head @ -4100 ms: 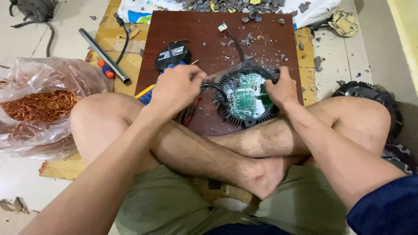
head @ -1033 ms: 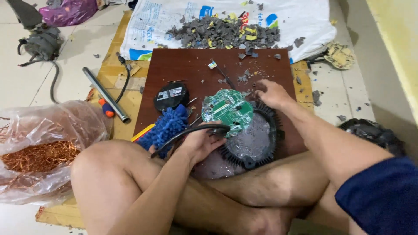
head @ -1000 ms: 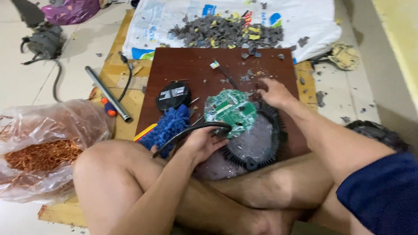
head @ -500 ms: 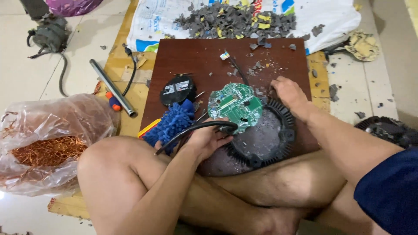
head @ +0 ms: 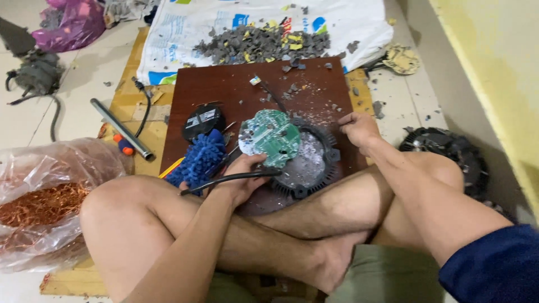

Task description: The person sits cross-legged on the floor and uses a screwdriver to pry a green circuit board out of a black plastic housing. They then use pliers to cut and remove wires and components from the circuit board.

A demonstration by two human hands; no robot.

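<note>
A white woven sack (head: 224,22) is lying on the floor at the top, carrying a heap of grey plastic fragments (head: 258,44). Just below it, a dark red board (head: 236,90) is resting before the person's crossed legs. On the board's near right part a black finned housing (head: 314,163) is sitting, with a round green circuit board (head: 270,137) tilting up over its left rim. The left hand (head: 238,179) is curling its fingers (head: 254,161) around the circuit board's lower edge, beside a black cable (head: 224,180). The right hand (head: 359,128) is pressing on the red board by the housing's right rim, fingers (head: 343,119) bent together. A blue mop-like glove (head: 197,160) is lying left of the hand.
</note>
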